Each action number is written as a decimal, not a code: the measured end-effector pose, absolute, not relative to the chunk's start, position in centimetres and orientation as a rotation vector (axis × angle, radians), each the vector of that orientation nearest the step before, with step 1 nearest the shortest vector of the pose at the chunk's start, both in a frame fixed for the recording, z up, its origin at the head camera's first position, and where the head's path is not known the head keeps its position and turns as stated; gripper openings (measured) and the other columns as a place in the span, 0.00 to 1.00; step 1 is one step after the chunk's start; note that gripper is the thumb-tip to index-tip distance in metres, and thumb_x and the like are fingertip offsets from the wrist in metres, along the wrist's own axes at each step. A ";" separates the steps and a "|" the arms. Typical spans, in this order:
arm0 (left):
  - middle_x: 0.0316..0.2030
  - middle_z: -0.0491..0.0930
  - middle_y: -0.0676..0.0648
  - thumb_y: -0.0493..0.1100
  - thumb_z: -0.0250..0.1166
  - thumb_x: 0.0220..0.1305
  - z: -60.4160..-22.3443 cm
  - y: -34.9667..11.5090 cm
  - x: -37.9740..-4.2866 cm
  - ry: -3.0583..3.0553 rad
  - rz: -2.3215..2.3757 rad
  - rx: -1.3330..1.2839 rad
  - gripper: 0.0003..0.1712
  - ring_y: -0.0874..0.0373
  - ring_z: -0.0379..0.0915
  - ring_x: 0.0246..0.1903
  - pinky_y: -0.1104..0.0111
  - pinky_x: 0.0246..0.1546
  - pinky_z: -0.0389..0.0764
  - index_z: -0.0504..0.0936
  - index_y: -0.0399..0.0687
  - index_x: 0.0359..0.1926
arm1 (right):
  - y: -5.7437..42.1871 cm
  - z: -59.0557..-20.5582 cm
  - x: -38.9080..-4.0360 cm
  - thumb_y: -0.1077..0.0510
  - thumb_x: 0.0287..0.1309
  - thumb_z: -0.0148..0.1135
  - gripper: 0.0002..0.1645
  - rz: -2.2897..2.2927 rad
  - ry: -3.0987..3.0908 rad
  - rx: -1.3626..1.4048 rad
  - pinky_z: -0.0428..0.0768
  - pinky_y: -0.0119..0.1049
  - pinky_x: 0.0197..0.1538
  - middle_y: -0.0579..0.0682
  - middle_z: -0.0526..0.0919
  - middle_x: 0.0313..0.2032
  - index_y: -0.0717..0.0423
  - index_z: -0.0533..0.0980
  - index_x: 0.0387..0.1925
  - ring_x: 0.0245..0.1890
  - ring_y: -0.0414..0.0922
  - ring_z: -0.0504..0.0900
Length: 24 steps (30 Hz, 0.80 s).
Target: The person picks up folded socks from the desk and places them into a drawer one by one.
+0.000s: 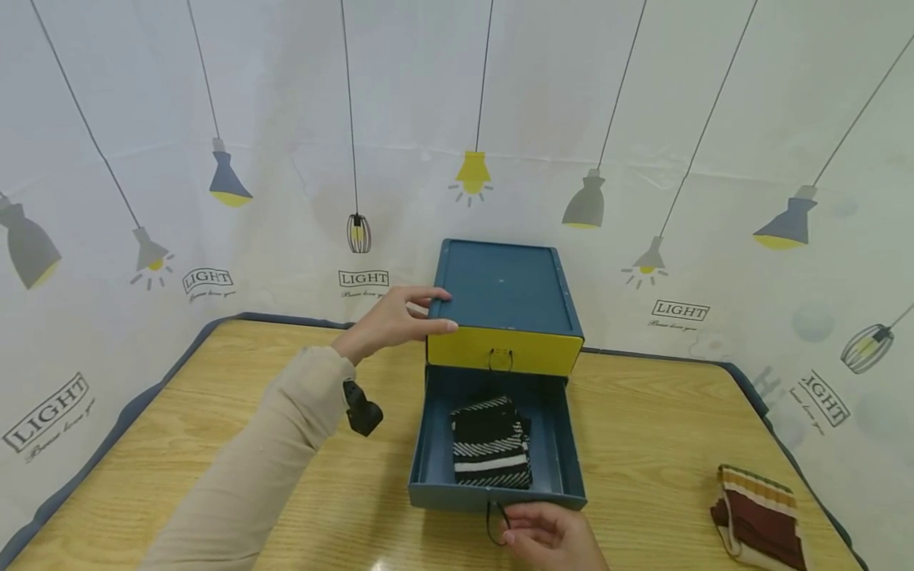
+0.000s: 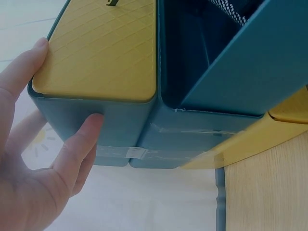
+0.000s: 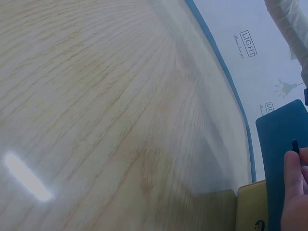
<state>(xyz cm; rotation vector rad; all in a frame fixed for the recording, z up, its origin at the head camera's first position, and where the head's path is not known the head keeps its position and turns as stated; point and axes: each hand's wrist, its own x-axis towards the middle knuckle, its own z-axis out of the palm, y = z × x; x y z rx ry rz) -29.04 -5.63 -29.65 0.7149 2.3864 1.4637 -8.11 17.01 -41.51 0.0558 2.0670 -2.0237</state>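
A drawer box (image 1: pixel 503 285) with a blue top stands on the table. Its upper yellow drawer (image 1: pixel 464 349) is closed, while the blue drawer (image 1: pixel 421 476) below is pulled out. Inside lies a folded black-and-white patterned cloth (image 1: pixel 489 440). My left hand (image 1: pixel 396 317) rests at the box's upper left corner, thumb and fingers spread over it; the left wrist view shows fingertips against the blue side wall (image 2: pixel 120 120). With thumb and fingers, my right hand (image 1: pixel 553 535) pinches the black loop pull (image 1: pixel 489 523) on the blue drawer's front (image 3: pixel 276 139).
A folded striped cloth (image 1: pixel 764 515) in maroon, cream and mustard lies at the table's right. Another yellow drawer (image 2: pixel 291 108) sits beneath the blue one. Behind the wooden table (image 1: pixel 286 476) hangs a white curtain (image 1: pixel 414 95) printed with lamps.
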 end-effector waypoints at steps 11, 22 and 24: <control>0.58 0.61 0.42 0.51 0.66 0.50 -29.7 -5.6 -29.0 2.398 1.454 0.720 0.32 0.46 0.64 0.52 0.63 0.38 0.78 0.70 0.53 0.58 | 16.9 -40.6 -8.7 0.67 0.50 0.60 0.23 -2.070 2.066 0.020 0.79 0.36 0.39 0.64 0.79 0.38 0.80 0.69 0.46 0.35 0.46 0.80; 0.58 0.61 0.42 0.50 0.66 0.50 -29.6 -5.6 -29.0 2.400 1.460 0.719 0.31 0.46 0.65 0.51 0.60 0.40 0.77 0.71 0.54 0.57 | 16.4 -40.6 -10.8 0.67 0.53 0.58 0.20 -2.091 2.182 0.044 0.79 0.36 0.38 0.61 0.80 0.39 0.77 0.70 0.46 0.35 0.43 0.80; 0.58 0.61 0.42 0.50 0.66 0.50 -29.6 -5.6 -29.0 2.400 1.457 0.719 0.31 0.46 0.65 0.51 0.61 0.39 0.77 0.70 0.54 0.57 | 16.3 -40.7 -11.3 0.68 0.52 0.58 0.19 -2.109 2.199 0.049 0.79 0.35 0.39 0.62 0.79 0.39 0.77 0.70 0.45 0.34 0.42 0.80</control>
